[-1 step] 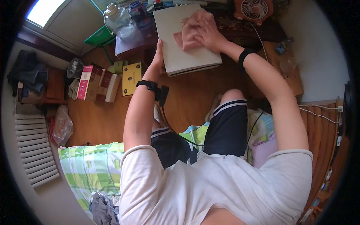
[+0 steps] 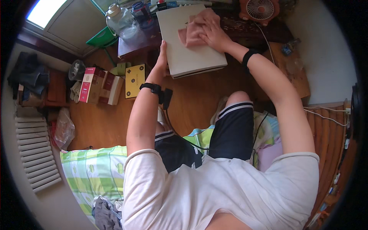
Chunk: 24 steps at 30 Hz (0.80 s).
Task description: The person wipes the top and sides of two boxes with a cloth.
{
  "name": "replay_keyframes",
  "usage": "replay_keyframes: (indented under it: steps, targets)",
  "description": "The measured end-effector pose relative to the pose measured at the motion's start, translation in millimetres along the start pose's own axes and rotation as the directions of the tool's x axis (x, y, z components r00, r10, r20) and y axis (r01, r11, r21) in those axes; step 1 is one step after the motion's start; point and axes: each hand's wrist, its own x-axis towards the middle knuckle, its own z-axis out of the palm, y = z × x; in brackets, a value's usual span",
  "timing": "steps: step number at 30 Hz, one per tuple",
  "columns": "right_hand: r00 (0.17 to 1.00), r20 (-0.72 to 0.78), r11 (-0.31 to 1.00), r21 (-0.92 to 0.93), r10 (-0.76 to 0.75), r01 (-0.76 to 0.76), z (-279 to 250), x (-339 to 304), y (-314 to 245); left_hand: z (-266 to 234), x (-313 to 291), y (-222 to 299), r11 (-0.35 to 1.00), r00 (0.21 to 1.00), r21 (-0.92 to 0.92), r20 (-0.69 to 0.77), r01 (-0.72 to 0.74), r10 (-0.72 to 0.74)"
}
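Note:
A flat white box, shaped like a slab with a dark line along its near side, lies at the near edge of the dark table. My left hand grips its left side, the thumb along the edge and the other fingers mostly hidden. On the upper right part of the box top lies a crumpled pink cloth. My right hand presses down on that cloth, fingers bent over it. Black bands circle both wrists, and a small dark device with a cable hangs at the left one.
A clear plastic jug and a dark blue jar stand left of the box. An orange fan is at the back right. Cartons and a yellow box sit on the wooden floor, near a green chair.
The pink cloth has shifted slightly away from me and to the right under my right hand, baring a small dark mark on the box top. My left hand stays nearly still.

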Motion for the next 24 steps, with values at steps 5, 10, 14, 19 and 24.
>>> replay_keyframes:
  steps: [5, 10, 14, 19, 24]
  targets:
    - [0.902, -0.109, 0.861, 0.364, 0.418, -0.355, 23, 14, 30, 12, 16, -20, 0.992, 0.998, -0.106, 0.008, 0.07, -0.07]
    - [0.826, -0.018, 0.723, 0.494, 0.563, -0.483, 18, 27, 30, -6, 27, -12, 0.985, 0.976, 0.096, -0.153, -0.142, 0.155]
    - [0.8, 0.011, 0.64, 0.593, 0.6, -0.488, 14, 29, 8, -16, 26, 2, 0.994, 0.995, -0.055, -0.049, -0.09, 0.088]
    - [0.738, 0.118, 0.329, 0.84, 0.664, -0.431, 6, 9, 31, 33, -17, 38, 0.861, 0.876, 0.187, -0.003, -0.473, 0.482]
    - [0.736, 0.099, 0.178, 0.941, 0.67, -0.288, -21, 13, 45, 56, -46, 83, 0.283, 0.471, 0.791, 0.007, -0.542, 0.882]
